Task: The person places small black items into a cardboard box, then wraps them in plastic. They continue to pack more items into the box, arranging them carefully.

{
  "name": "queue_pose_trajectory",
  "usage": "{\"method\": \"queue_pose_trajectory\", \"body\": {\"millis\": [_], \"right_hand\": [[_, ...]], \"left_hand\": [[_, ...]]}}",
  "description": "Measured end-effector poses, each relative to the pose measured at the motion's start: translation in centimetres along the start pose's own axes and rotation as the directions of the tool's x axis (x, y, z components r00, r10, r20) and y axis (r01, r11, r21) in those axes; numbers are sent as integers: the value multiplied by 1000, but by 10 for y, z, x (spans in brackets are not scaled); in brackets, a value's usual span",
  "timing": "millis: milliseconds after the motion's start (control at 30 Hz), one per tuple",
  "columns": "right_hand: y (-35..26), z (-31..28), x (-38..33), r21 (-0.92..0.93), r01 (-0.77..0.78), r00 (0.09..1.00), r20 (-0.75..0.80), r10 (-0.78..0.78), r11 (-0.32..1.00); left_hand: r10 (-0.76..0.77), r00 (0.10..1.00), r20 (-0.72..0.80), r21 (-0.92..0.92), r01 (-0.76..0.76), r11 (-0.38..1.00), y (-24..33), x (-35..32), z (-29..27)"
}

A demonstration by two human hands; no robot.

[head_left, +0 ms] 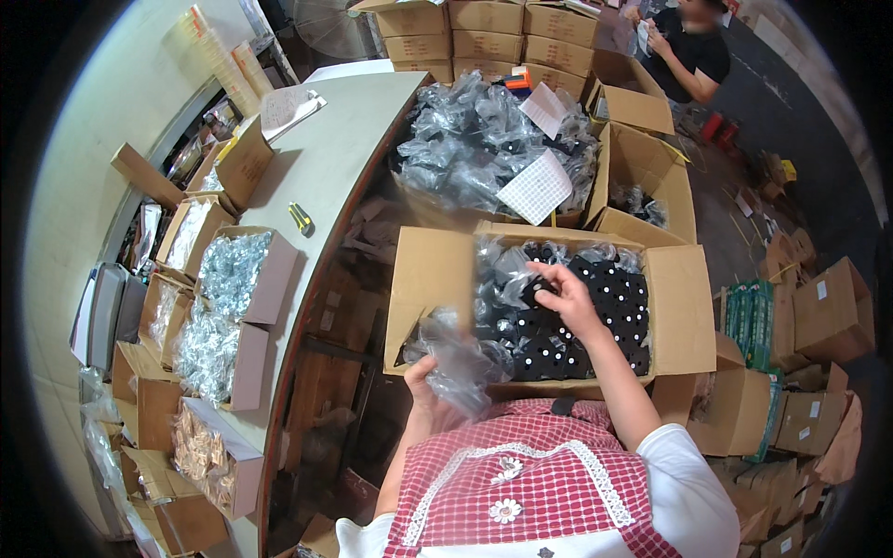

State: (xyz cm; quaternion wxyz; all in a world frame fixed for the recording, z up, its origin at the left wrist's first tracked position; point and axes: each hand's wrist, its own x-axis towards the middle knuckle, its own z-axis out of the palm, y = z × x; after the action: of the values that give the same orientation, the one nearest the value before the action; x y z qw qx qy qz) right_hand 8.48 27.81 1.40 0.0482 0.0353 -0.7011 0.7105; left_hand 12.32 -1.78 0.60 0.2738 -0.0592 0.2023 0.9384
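The left hand (426, 379) grips a crumpled clear plastic bag (456, 358) at the near-left corner of the open brown cardboard box (433, 279). The right hand (566, 296) reaches into the box, fingers (544, 274) closed on one small black part (537, 291) among the packed rows.

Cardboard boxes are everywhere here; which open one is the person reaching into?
The wide open box right in front of them, packed with small black parts. The right hand is inside it; the other boxes are untouched.

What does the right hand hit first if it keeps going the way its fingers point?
Probably the crumpled clear plastic bag lying over the small black parts in the open brown cardboard box; the right hand points up-left toward it, though depth is unclear.
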Motion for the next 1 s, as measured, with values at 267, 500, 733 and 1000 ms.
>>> {"method": "queue_pose_trajectory", "body": {"millis": [267,500,733,1000], "right_hand": [[-54,-51,-34,621,-172,943,-121,311,764],[-75,-116,-49,637,-58,935,-235,265,769],[-98,-245,-31,356,55,836,-528,152,933],[-30,-420,66,153,-58,832,-538,132,987]], "left_hand": [[-157,980,124,8,157,988,1,27,24],[-276,948,160,16,277,961,-15,101,71],[-494,844,206,126,478,869,-66,244,123],[-680,692,243,464,532,708,-198,494,193]]}}
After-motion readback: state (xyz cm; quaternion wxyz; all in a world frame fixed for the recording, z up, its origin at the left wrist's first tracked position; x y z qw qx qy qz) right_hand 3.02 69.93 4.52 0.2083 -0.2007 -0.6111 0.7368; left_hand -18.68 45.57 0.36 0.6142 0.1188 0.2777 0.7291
